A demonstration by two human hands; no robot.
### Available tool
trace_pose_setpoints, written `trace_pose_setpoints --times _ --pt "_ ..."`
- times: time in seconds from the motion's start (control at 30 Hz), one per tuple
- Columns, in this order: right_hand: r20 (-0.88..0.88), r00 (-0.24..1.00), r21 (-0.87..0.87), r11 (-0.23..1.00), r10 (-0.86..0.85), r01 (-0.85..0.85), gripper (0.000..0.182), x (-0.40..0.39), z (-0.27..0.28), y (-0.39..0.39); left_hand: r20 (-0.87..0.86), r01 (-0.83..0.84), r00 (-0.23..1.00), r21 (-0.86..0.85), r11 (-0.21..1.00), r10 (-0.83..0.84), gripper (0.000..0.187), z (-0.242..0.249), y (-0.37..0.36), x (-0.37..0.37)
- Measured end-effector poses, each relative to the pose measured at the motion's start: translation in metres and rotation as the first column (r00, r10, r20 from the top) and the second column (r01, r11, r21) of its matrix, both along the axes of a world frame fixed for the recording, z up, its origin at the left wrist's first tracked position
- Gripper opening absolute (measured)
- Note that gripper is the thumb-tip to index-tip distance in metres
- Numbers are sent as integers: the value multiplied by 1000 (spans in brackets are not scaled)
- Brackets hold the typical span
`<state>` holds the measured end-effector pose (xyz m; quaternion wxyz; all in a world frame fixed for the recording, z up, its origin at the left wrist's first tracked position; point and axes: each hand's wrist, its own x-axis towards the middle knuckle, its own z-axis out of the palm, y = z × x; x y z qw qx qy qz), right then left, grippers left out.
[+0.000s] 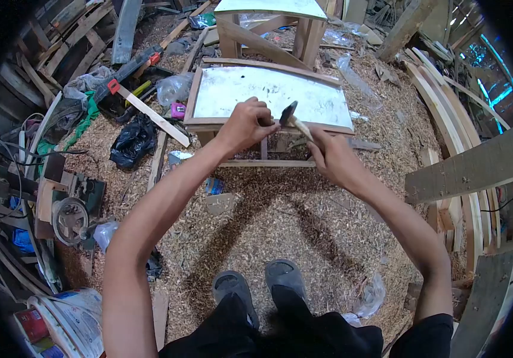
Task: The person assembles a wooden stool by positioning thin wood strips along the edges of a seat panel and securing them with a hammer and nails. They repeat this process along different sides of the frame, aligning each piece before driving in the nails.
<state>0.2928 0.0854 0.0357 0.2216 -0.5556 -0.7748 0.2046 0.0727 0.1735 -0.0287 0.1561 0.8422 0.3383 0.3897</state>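
My right hand [333, 156] is wrapped round the wooden handle of a hammer [300, 126], its dark head tilted up over the front edge of a low wooden frame [208, 122] with a white panel [250, 86]. Close to the hammer head, my left hand [248, 125] is closed in a pinch at that same front edge. Whatever sits between its fingertips is too small to make out. Small dark bits and smudges lie on the white panel.
Behind the frame stands another wooden piece with a white top [271, 7]. A handsaw [152, 114], a black plastic bag [134, 141] and a pink tape measure-like object [177, 111] lie left. Curved planks [447, 113] lean right. A handwheel machine [70, 219] stands left. Wood shavings cover the floor.
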Motion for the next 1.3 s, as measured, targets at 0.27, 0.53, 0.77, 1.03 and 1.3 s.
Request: trace_pose_setpoints --times 0.27,0.53,0.77,1.03,1.3 --pt "71 997 -11 1000 -24 24 29 11 3 16 -24 15 1000 78 997 -13 18 0 -5 -3" --pt "-28 901 73 898 -432 433 28 92 4 73 -63 68 996 28 997 -66 14 15 3 -23" --pt "-5 867 114 861 -499 496 25 145 -36 133 170 -449 888 131 884 427 12 26 57 -76" --pt "-242 837 -55 868 -491 493 29 142 -49 166 107 -432 723 -701 567 683 30 0 156 -162" --pt "-422 828 -173 930 -368 325 33 111 -41 159 311 -168 706 -799 577 636 25 -7 160 -134"
